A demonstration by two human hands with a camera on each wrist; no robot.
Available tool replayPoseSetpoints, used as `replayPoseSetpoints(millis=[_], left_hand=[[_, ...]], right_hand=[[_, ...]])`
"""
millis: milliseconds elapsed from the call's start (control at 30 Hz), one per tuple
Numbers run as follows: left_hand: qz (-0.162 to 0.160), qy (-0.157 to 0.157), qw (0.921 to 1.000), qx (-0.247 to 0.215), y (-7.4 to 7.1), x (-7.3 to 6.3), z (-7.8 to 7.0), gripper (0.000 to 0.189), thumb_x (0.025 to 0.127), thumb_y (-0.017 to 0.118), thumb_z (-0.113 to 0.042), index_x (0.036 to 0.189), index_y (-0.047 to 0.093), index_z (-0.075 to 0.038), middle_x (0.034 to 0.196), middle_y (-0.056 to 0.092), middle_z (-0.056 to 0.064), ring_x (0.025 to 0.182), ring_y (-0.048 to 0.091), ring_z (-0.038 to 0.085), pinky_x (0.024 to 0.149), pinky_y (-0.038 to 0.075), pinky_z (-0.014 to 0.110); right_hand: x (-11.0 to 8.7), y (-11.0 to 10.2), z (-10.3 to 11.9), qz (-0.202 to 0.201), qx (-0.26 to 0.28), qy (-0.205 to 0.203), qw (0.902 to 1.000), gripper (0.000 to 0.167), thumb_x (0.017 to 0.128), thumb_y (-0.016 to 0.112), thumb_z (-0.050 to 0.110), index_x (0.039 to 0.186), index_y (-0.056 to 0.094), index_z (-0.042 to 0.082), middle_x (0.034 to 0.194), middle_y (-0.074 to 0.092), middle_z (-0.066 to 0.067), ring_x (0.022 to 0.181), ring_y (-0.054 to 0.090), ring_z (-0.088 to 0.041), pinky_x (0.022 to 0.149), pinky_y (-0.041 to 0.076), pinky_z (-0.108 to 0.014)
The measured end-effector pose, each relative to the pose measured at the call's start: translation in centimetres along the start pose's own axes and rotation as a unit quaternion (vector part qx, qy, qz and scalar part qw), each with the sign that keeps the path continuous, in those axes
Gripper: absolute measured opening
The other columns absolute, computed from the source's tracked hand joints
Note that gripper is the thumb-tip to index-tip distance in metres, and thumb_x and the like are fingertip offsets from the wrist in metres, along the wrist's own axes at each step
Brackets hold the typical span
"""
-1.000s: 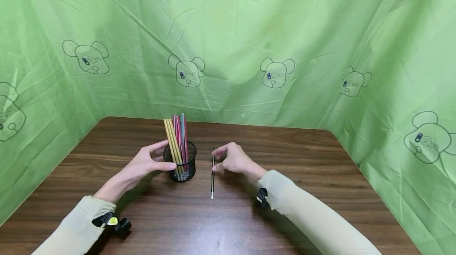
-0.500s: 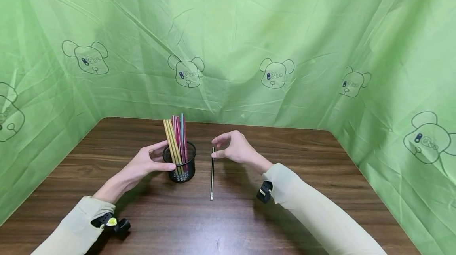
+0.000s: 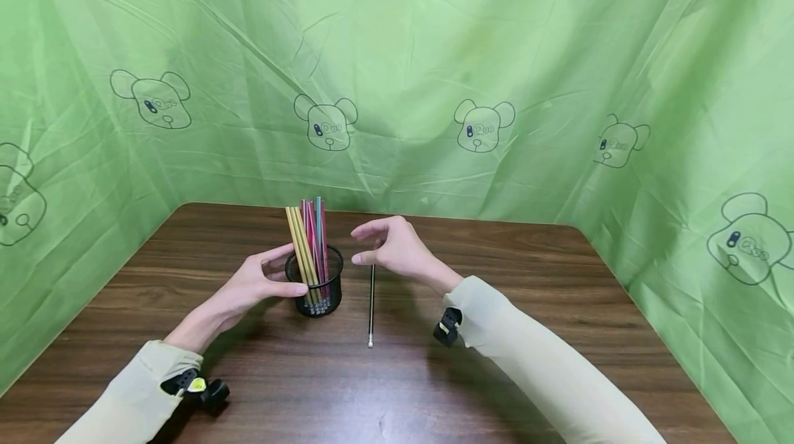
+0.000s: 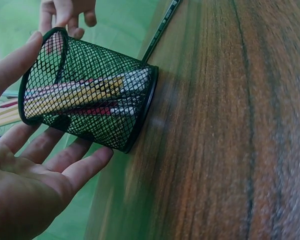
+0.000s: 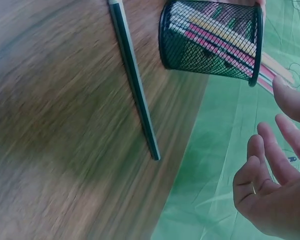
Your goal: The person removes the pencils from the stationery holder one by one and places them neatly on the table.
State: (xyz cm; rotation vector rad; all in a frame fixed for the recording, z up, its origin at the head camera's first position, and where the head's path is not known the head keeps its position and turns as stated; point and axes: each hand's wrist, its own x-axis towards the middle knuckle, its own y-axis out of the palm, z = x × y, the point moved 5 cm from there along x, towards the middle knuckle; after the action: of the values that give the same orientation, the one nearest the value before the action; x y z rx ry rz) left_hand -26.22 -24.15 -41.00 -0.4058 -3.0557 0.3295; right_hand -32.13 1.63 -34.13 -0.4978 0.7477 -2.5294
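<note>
A black mesh pencil cup (image 3: 333,290) stands upright on the table, holding several yellow, pink and blue-green pencils (image 3: 300,240) with their eraser ends down. My left hand (image 3: 248,283) holds the cup from its left side, the thumb at the front rim and the fingers around the back. To the cup's right, one dark pencil (image 3: 371,313) lies on the table, its white eraser end towards me. Above that pencil's far end is my right hand (image 3: 400,247), thumb and fingers apart with nothing between them. In the right wrist view the whole dark pencil (image 5: 135,80) shows, apart from the hand.
The brown wood-grain table (image 3: 527,278) reaches back to a green cloth (image 3: 403,37) that hangs behind it and at both sides. Black camera mounts (image 3: 448,327) sit at both wrists.
My right hand has drawn away from the dark pencil, up and then left towards the cup, and the pencil stays lying on the table. The left hand has kept its hold on the cup.
</note>
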Motion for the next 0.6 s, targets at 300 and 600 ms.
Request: replayPoseSetpoints(millis=[300,600], left_hand=[[0.006,-0.004,1.0000,-0.002,0.2,0.0,0.1,0.094,0.090,0.085,-0.017,0.165,0.031,-0.002,0.150,0.055,0.023,0.133,0.057,0.037,0.101,0.048,0.034],[0.008,0.004,0.9999,-0.009,0.0,0.3,0.2,0.090,0.089,0.085,-0.015,0.164,0.035,-0.004,0.151,0.054,0.022,0.132,0.058,0.035,0.099,0.049,0.030]], right_hand=[[0.8,1.5,1.4,-0.011,0.032,-0.017,0.9993,0.039,0.081,0.092,0.010,0.119,0.080,0.012,0.109,0.079,0.002,0.089,0.072,-0.022,0.076,0.055,-0.029],[1.6,2.6,1.5,-0.019,0.031,-0.013,0.9993,0.040,0.080,0.092,0.012,0.119,0.080,0.011,0.113,0.079,-0.002,0.080,0.070,-0.022,0.064,0.052,-0.027]])
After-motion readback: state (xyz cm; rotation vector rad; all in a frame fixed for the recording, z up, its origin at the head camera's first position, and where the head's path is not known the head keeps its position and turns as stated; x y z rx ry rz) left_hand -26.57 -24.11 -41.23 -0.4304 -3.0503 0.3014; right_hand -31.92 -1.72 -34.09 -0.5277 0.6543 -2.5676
